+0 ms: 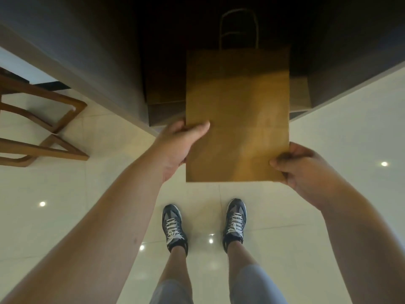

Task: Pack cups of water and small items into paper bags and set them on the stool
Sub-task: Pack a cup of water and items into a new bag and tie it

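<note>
**Flat paper bag held out over the floor**

I hold a flat, folded paper bag (237,119) in front of me with both hands, its twisted handles (238,29) pointing away from me into the dark space under the counter (105,69). My left hand (182,145) pinches the bag's left edge about halfway along, thumb on top and fingers tucked beneath. My right hand (300,170) pinches the bag's near right corner, thumb pressed on the upper face and fingers curled under. The bag lies roughly level, its bottom edge nearest me and above my shoes (174,227), which stand on the pale tiled floor (328,132).

Beyond the bag, half hidden behind it in the shadow under the counter, more brown paper (300,93) shows at the bag's right side; I cannot tell how many bags are there. To the left of the bag, well apart from it, stand the wooden legs of a stool (43,119).
</note>
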`<control>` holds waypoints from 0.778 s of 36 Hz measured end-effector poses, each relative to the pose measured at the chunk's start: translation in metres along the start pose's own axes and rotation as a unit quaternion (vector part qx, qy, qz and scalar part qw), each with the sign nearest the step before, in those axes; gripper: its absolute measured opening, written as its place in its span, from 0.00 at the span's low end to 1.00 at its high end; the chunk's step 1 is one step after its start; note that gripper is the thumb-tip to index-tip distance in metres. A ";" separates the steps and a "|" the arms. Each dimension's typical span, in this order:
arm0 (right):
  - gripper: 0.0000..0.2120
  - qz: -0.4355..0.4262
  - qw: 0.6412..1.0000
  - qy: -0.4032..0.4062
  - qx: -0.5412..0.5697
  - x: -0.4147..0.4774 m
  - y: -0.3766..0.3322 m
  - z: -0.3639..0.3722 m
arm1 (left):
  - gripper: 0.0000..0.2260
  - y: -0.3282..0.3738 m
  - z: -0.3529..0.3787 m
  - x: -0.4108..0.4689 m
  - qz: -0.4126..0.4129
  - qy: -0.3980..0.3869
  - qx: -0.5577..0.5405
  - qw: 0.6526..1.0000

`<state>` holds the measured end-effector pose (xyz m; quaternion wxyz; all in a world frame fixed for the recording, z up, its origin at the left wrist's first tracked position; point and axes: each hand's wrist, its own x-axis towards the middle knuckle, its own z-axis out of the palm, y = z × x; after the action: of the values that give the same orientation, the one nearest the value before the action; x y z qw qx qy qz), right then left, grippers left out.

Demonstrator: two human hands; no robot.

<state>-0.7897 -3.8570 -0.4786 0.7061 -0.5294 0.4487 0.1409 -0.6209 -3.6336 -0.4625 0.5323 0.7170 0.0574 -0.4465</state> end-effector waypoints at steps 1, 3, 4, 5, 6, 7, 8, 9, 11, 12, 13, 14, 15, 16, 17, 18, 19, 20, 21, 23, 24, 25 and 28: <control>0.18 0.016 0.999 -0.014 -0.026 -0.002 0.004 -0.002 | 0.09 -0.003 0.000 -0.001 0.002 0.007 0.034 0.999; 0.22 0.054 0.994 -0.015 -0.096 -0.005 0.011 -0.005 | 0.10 -0.008 0.002 -0.003 -0.008 -0.003 0.052 0.999; 0.22 0.066 0.989 0.003 -0.132 -0.007 0.014 -0.006 | 0.10 -0.012 0.003 -0.005 -0.015 -0.013 0.051 0.998; 0.21 0.072 0.983 0.030 -0.165 -0.007 0.017 -0.008 | 0.10 -0.016 0.004 -0.009 -0.024 -0.022 0.060 0.998; 0.22 0.075 0.979 0.059 -0.183 -0.009 0.019 -0.009 | 0.10 -0.020 0.006 -0.013 -0.032 -0.029 0.078 0.996; 0.24 0.074 0.977 0.080 -0.182 -0.009 0.021 -0.009 | 0.11 -0.026 0.007 -0.018 -0.039 -0.034 0.104 0.993; 0.26 0.070 0.978 0.095 -0.172 -0.011 0.021 -0.008 | 0.11 -0.030 0.010 -0.024 -0.045 -0.044 0.126 0.990; 0.26 0.064 0.980 0.106 -0.159 -0.014 0.021 -0.006 | 0.11 -0.034 0.013 -0.031 -0.054 -0.055 0.143 0.987; 0.22 0.052 0.982 0.120 -0.133 -0.021 0.020 -0.003 | 0.10 -0.041 0.019 -0.046 -0.068 -0.087 0.175 0.978; 0.20 0.049 0.982 0.130 -0.125 -0.026 0.019 -0.001 | 0.10 -0.045 0.022 -0.053 -0.072 -0.105 0.189 0.974; 0.17 0.048 0.982 0.141 -0.113 -0.031 0.019 -0.001 | 0.09 -0.048 0.025 -0.062 -0.073 -0.122 0.202 0.969; 0.14 0.048 0.982 0.153 -0.101 -0.037 0.018 0.000 | 0.08 -0.050 0.029 -0.072 -0.076 -0.134 0.217 0.964; 0.10 0.045 0.981 0.166 -0.092 -0.044 0.018 0.000 | 0.10 -0.051 0.033 -0.083 -0.082 -0.141 0.234 0.959; 0.07 0.042 0.979 0.181 -0.088 -0.054 0.017 0.001 | 0.15 -0.050 0.037 -0.093 -0.086 -0.144 0.247 0.954; 0.04 0.040 0.976 0.196 -0.086 -0.065 0.016 0.002 | 0.23 -0.049 0.039 -0.103 -0.093 -0.143 0.251 0.953; 0.04 0.038 0.973 0.210 -0.085 -0.078 0.013 0.002 | 0.27 -0.047 0.041 -0.113 -0.095 -0.146 0.243 0.954; 0.06 0.036 0.970 0.224 -0.083 -0.092 0.011 0.002 | 0.29 -0.042 0.044 -0.124 -0.093 -0.155 0.227 0.957; 0.07 0.034 0.967 0.236 -0.084 -0.108 0.006 0.003 | 0.28 -0.033 0.046 -0.135 -0.090 -0.166 0.210 0.959; 0.07 0.031 0.965 0.245 -0.087 -0.125 0.001 0.004 | 0.27 -0.018 0.048 -0.148 -0.091 -0.175 0.193 0.961; 0.05 0.017 0.962 0.256 -0.090 -0.162 -0.010 0.009 | 0.23 0.011 0.049 -0.175 -0.078 -0.190 0.163 0.965; 0.04 0.007 0.961 0.261 -0.088 -0.180 -0.017 0.012 | 0.22 0.028 0.049 -0.188 -0.067 -0.190 0.155 0.967; 0.04 -0.002 0.961 0.263 -0.086 -0.198 -0.024 0.016 | 0.24 0.045 0.048 -0.201 -0.058 -0.181 0.149 0.970; 0.04 -0.034 0.959 0.271 -0.072 -0.250 -0.048 0.025 | 0.27 0.092 0.043 -0.240 -0.027 -0.142 0.159 0.977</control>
<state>-0.8847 -3.7854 -0.2517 0.5227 -0.6118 0.5937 -0.0004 -0.7373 -3.6139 -0.2298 0.4018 0.7196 -0.0712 -0.5618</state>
